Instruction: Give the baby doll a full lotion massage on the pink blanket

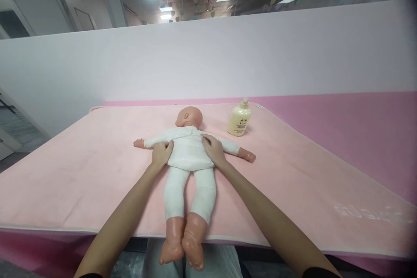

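1. The doll lies face down on the pink blanket, head turned left; the left hand and right hand press flat on its back, fingers spread, gripping nothing
2. Its feet overhang the near edge; a downward stroke could, I judge, drag it off
3. The lotion bottle stands just beyond the right arm; a wide sweep might topple it
4. Bottle label and blanket embroidery are too blurred to read

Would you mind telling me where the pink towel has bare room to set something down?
Free: left of the doll, and right of the bottle. Crowded: the middle, where left hand and right hand press the doll.
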The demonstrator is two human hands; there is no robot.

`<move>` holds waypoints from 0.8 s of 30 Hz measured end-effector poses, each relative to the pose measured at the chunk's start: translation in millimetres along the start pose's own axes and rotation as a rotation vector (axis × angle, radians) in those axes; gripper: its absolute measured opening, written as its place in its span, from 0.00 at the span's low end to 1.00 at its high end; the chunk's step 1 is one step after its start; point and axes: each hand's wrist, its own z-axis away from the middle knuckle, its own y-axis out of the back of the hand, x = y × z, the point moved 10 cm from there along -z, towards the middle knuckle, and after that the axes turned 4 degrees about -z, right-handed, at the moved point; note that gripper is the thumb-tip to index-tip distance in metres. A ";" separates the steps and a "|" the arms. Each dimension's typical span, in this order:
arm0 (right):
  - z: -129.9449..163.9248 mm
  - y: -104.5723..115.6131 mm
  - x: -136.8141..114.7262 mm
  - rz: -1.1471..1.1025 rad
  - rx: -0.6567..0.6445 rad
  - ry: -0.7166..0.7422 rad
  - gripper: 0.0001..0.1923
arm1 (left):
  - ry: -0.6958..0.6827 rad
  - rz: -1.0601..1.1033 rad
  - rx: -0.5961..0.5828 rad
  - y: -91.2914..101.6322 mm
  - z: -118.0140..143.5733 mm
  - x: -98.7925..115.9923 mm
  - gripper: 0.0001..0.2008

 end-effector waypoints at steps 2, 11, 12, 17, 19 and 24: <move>0.4 0.1 -1.1 -0.004 -0.001 -0.004 0.17 | 0.025 -0.034 0.000 4.1 1.2 -0.5 0.25; 2.8 -2.6 1.0 -0.026 0.007 -0.020 0.20 | 0.040 0.068 -0.003 11.1 -2.9 -7.9 0.26; 4.2 -2.2 0.4 -0.017 0.006 -0.023 0.20 | 0.036 0.099 0.004 10.8 -3.9 -8.0 0.25; -7.1 3.6 -3.0 0.180 -0.048 -0.205 0.22 | 0.173 0.685 -0.141 -14.6 -1.7 -7.5 0.19; -26.5 6.4 -0.4 0.223 -0.072 -0.356 0.27 | 0.271 1.016 -0.270 -32.4 5.2 0.8 0.23; -94.1 -5.8 9.4 0.002 -0.003 -0.557 0.38 | 0.481 1.538 -0.479 -61.1 26.3 24.5 0.35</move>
